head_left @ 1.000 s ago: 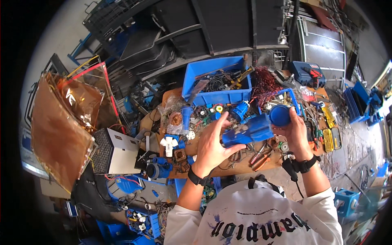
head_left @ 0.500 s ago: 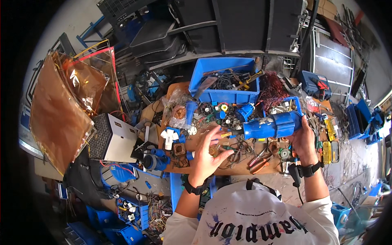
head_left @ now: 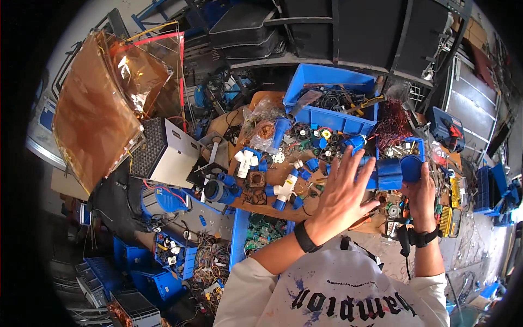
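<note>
A blue cylindrical housing is held above the right part of the cluttered wooden table, its wide hollow end turned to the right. My right hand grips it by that end, thumb up along the rim and fingers underneath. My left hand is raised over the housing's left part, fingers stretched and thumb apart; it hides that part, and whether it touches the housing I cannot tell. Left of this hand, a white fitting with blue ends lies on the table.
A blue bin of cables and tools stands at the back. Nearby are a blue tube, a white three-armed piece, a tangle of reddish wire and a yellow brush. Below the table edge, another bin holds green circuit boards.
My left hand has moved right, from beside the housing's narrow left end to over its body. The housing has turned, so its hollow end shows more. The whole view has shifted.
</note>
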A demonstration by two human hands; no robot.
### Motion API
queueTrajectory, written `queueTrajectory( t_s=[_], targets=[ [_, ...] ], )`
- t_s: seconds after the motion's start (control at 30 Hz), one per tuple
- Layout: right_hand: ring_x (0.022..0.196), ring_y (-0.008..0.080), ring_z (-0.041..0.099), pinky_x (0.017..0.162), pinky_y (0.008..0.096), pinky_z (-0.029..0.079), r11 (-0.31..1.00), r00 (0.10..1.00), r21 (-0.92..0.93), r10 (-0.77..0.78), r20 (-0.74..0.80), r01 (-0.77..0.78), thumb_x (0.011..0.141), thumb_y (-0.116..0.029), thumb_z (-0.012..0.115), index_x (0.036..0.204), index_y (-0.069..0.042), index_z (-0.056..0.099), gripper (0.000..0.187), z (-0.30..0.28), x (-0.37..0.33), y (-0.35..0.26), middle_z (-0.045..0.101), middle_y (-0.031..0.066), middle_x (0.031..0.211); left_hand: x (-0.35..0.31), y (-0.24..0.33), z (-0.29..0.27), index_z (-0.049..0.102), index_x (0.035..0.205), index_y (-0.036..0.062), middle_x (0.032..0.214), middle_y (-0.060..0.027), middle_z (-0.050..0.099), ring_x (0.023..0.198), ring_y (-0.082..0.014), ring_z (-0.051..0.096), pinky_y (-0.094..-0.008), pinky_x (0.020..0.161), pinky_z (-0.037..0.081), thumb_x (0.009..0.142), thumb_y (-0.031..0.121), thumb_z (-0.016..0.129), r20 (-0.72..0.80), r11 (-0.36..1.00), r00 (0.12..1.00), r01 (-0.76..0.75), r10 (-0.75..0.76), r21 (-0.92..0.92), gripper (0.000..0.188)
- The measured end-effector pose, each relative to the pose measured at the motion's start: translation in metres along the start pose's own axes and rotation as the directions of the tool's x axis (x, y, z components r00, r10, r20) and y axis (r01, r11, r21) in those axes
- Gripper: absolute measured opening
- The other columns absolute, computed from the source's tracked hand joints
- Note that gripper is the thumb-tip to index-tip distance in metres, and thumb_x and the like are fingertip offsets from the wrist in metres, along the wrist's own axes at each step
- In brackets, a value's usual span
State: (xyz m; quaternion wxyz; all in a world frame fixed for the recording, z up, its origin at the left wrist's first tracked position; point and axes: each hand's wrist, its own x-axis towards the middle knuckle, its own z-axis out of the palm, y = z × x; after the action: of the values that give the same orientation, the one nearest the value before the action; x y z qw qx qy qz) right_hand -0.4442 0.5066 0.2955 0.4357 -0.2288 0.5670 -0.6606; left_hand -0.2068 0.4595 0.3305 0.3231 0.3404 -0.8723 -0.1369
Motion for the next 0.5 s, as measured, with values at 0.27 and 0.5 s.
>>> queueTrajectory(
  t_s=[0.27,0.5],
  targets=[
    [0.085,0.0186,0.07,0.071,0.0324,0.062,0.972,0.987,-0.174,-0.153,0.043,0.158,0.105,-0.043,0.043,0.112,0.006,0.063,0.053,0.028,-0.022,-0.015,0.069,0.0123,0.1,0.004,-0.014,0.024,0.039,0.145,0.0056,0.134,-0.0189,0.047,0.121,-0.0373,0.051,-0.0468,0.103,0.042,0.071,0.026,0.085,0.026,0.993,0.999,-0.028,0.031,-0.116,0.089],
    [0.086,0.0155,0.067,0.075,0.03,0.06,0.942,0.973,-0.246,-0.221,0.066,0.231,0.106,-0.041,0.043,0.114,0.005,0.064,0.051,0.023,-0.029,-0.006,0.068,0.0098,0.1,-0.005,-0.023,0.059,0.031,0.147,0.0093,0.142,-0.0211,0.042,0.128,-0.0397,0.047,-0.0468,0.107,0.042,0.063,0.009,0.087,-0.071,0.958,0.987,-0.155,0.142,-0.241,0.101]
  ],
)
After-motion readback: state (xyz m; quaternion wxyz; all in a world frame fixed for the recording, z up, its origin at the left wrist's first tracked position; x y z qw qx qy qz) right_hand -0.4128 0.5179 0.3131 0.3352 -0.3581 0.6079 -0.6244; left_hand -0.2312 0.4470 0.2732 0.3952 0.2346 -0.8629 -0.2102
